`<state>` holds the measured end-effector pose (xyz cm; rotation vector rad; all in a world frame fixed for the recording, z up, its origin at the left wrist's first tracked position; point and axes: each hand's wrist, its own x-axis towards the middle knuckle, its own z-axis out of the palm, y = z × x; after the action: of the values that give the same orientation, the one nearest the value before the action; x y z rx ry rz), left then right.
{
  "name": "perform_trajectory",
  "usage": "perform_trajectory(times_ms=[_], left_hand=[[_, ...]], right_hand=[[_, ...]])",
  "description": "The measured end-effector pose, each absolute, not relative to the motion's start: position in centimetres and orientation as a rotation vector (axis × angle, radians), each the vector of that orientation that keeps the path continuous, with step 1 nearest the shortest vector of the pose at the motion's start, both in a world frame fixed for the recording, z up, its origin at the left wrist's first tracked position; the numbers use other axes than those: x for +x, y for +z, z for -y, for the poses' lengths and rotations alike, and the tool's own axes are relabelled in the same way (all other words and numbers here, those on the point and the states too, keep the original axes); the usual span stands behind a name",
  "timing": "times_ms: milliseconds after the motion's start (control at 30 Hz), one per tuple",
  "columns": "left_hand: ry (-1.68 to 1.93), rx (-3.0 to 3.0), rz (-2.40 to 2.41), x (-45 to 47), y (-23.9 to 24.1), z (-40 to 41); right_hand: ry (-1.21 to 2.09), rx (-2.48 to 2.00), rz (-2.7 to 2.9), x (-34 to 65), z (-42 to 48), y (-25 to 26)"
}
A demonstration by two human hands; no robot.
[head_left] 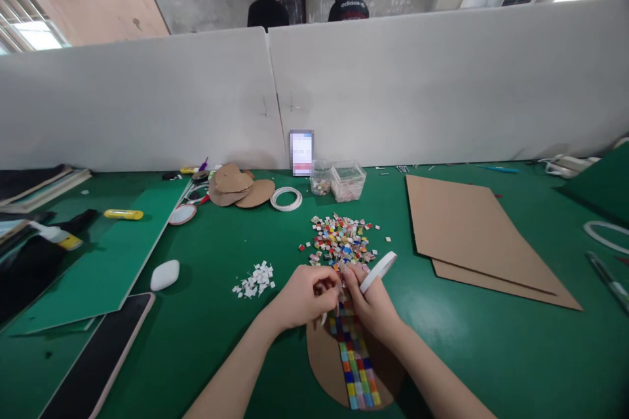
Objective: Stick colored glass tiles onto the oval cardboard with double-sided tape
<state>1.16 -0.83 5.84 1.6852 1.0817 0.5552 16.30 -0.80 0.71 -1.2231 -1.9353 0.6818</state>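
Observation:
In the head view, my left hand (312,293) is closed in a pinch over the upper part of a rounded cardboard piece (324,366). What its fingertips hold is too small to make out. My right hand (376,308), close beside it, is closed around a roll of white tape (381,272), which stands up between thumb and fingers. Below both hands, a band of coloured mosaic tiles (358,366) runs in rows down the middle of the cardboard. Just beyond the fingers lies a loose heap of mixed tiles (341,236). My hands hide the upper end of the tile band.
White paper scraps (255,280) lie to the left, near a white case (166,274) and a phone (98,360). Behind stand a clear plastic box (348,182), a tape ring (286,199) and cardboard discs (255,194). Cardboard sheets (472,229) lie right; a white partition (393,91) borders the table.

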Motion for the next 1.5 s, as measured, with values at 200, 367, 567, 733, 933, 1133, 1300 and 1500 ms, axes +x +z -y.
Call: perform_trajectory(times_ms=[200,367,567,733,933,1133,1300,1500], left_hand=[[0.597,1.665,-1.056,1.0,5.7,0.8],[0.629,1.609,-1.029,0.9,5.2,0.7],[0.607,1.592,-1.05,1.0,5.1,0.6],[0.629,1.658,-1.103,1.2,5.1,0.7],[0.577,1.643,-1.113,1.2,5.3,0.8],[0.606,1.64,-1.059,1.2,5.5,0.8],[0.606,1.624,-1.033,1.1,5.4,0.7],[0.582,1.63,-0.982,1.3,5.8,1.0]], right_hand=[[0.724,-1.233,1.861,16.2,1.0,0.4],[0.698,-1.298,1.861,16.2,1.0,0.1],[0.794,-1.264,1.83,16.1,1.1,1.1],[0.84,-1.258,1.818,16.1,1.2,1.5],[0.704,-1.336,1.893,15.9,1.1,1.5],[0.596,-1.392,1.956,16.0,1.1,1.0],[0.572,-1.398,1.954,15.9,1.1,0.8],[0.635,-1.415,1.89,16.0,1.2,0.8]])
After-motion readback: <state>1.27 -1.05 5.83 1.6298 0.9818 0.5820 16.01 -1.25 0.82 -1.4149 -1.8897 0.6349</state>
